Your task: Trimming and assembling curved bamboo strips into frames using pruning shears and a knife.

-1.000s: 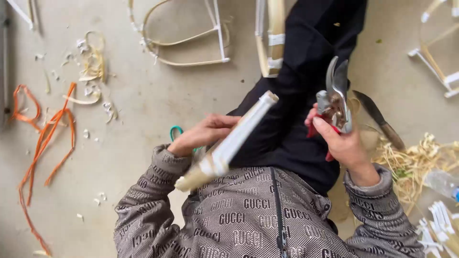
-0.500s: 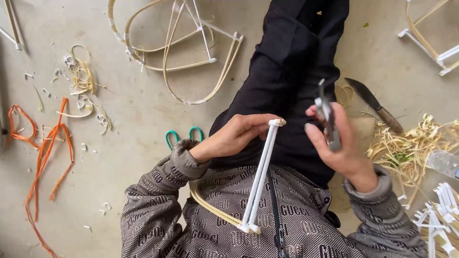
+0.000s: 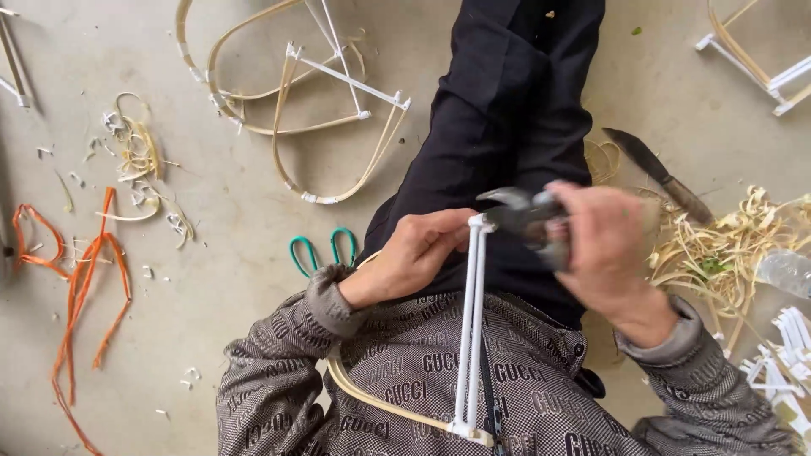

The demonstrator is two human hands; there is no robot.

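We hold the white stick frame (image 3: 470,329) upright over our lap, with our left hand (image 3: 414,256) pinching it near the top. Our right hand (image 3: 601,245) squeezes metal pliers (image 3: 525,218) right at the frame's top end, but it is blurry. The pliers could slip and nip the left fingers, because they sit so close to the frame's top.

Orange strips (image 3: 80,287) lie at lower left, green-handled scissors (image 3: 321,249) at centre, a bent bamboo frame (image 3: 296,101) at top, a knife (image 3: 659,173) and pale shavings (image 3: 726,245) at right.
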